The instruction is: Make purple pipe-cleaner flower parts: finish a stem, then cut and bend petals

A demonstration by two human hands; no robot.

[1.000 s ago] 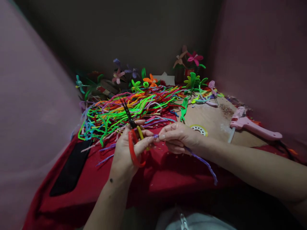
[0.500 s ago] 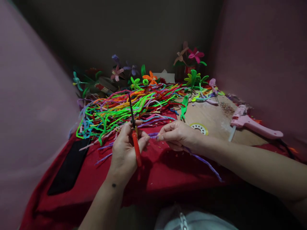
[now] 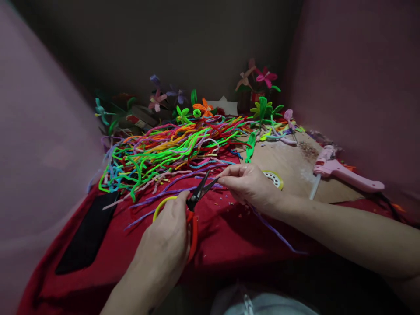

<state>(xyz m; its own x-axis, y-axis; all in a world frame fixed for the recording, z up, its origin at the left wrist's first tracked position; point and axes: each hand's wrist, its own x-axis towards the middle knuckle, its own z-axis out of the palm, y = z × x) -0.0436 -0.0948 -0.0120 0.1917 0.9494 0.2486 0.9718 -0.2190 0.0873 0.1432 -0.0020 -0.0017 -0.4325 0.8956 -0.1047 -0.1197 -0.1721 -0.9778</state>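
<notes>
My left hand (image 3: 166,234) is closed around the handles of a pair of scissors (image 3: 194,200) with one yellow and one red loop. The dark blades stand apart and point up and right, their tips by the fingertips of my right hand (image 3: 252,186). Between thumb and forefinger, my right hand pinches purple pipe cleaners; their gripped ends are mostly covered by fingers and blades. A purple pipe cleaner (image 3: 277,236) trails below my right wrist. More purple pipe cleaners (image 3: 167,191) lie on the red cloth (image 3: 121,249) behind the scissors.
Beyond my hands spreads a heap of many-coloured pipe cleaners (image 3: 177,146), with pipe-cleaner flowers (image 3: 204,107) behind. At right are a brown board (image 3: 285,159), a yellow-and-white tape roll (image 3: 274,179) and a pink glue gun (image 3: 344,173). A black flat object (image 3: 87,234) lies at left.
The scissors have turned from upright and closed to spread blades angled at my right fingertips. My left fingers have let go of the purple pipe cleaners and gripped the handles.
</notes>
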